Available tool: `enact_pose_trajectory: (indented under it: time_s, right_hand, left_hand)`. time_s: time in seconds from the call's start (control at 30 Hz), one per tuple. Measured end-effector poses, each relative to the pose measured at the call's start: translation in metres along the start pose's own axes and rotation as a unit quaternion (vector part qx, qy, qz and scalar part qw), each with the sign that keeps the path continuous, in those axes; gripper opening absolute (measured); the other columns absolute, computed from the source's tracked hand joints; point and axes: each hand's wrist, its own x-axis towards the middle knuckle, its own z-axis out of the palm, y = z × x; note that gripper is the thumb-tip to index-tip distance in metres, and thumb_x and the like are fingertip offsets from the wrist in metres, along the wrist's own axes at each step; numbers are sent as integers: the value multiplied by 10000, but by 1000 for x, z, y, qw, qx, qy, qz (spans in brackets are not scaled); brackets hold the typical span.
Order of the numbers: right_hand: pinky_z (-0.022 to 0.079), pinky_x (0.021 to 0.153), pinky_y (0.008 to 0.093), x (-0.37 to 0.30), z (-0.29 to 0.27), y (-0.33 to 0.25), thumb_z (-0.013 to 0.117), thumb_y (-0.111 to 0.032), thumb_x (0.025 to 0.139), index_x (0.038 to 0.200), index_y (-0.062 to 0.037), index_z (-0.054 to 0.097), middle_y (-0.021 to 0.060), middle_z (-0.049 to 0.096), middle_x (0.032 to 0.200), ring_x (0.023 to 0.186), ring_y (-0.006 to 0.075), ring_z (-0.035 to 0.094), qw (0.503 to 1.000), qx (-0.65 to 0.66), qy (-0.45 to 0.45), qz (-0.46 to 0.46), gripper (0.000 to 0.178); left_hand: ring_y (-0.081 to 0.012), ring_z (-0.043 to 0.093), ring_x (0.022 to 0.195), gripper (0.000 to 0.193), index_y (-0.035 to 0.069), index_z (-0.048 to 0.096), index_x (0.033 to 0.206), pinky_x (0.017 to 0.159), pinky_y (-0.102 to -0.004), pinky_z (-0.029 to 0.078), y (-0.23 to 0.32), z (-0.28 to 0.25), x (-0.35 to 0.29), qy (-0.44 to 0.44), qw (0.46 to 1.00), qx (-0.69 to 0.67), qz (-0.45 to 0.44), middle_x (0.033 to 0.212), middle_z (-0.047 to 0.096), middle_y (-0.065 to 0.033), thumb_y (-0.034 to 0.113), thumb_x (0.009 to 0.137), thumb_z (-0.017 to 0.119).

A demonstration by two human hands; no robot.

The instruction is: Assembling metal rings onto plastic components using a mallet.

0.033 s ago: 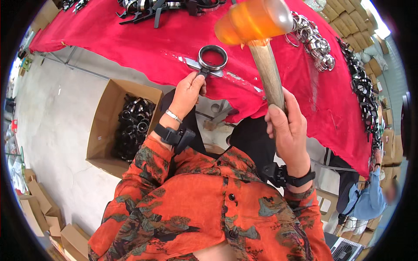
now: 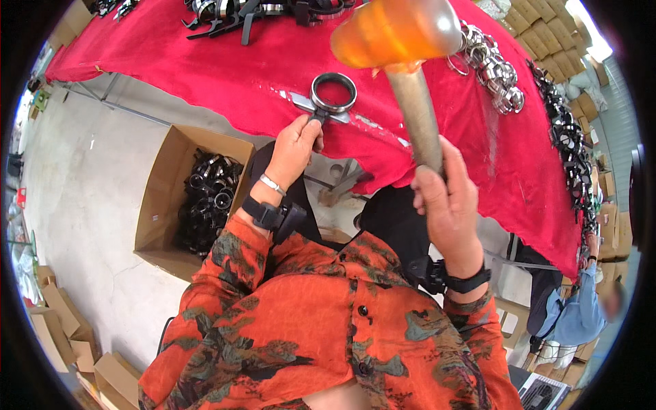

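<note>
My left hand point(image 2: 294, 149) pinches the short black handle of a ring-shaped part point(image 2: 333, 93), a silver band with a black edge. The ring lies over a flat metal bar point(image 2: 303, 102) at the front edge of the red-covered table. My right hand point(image 2: 447, 205) is wrapped round the wooden handle of a mallet point(image 2: 396, 34). Its translucent orange head is raised in front of the table, up and right of the ring and apart from it. The head looks slightly blurred.
A cardboard box point(image 2: 157, 198) of black ring parts point(image 2: 208, 198) stands at left. On the red cloth point(image 2: 205, 75) lie black-handled parts point(image 2: 273, 9), silver rings point(image 2: 497, 75) and a row of black parts point(image 2: 568, 143). Another person's blue sleeve point(image 2: 577, 311) shows at right.
The mallet has shifted slightly left and up with my right hand. My left hand and the ring part have stayed nearly in place.
</note>
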Motion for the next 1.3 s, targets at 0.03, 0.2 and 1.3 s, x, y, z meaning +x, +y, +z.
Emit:
enact_pose_trajectory:
  time_s: [0.03,0.2,1.3]
  right_hand:
    - [490,627,314,3,9,7,617,-173,904,1256,31,475,133,603,797,665,219,607,999,-36,0,-39,431]
    - [497,663,366,26,18,17,635,-152,877,1166,30,512,251,603,874,768,398,622,987,-121,-91,-48,363]
    - [388,442,195,41,3,64,523,-254,964,1292,-43,492,-13,529,706,539,36,482,973,121,-38,190,391]
  left_hand:
    - [-71,503,560,288,57,536,801,483,-225,396,2,0,0,4,1000,15,-6,646,549,-6,279,975,478]
    - [-115,551,610,298,27,529,810,572,-272,450,-4,10,3,-7,999,-10,49,672,558,-31,277,972,505]
    - [-59,462,538,310,67,534,801,467,-221,374,8,1,5,-29,999,16,-14,644,522,13,312,984,482]
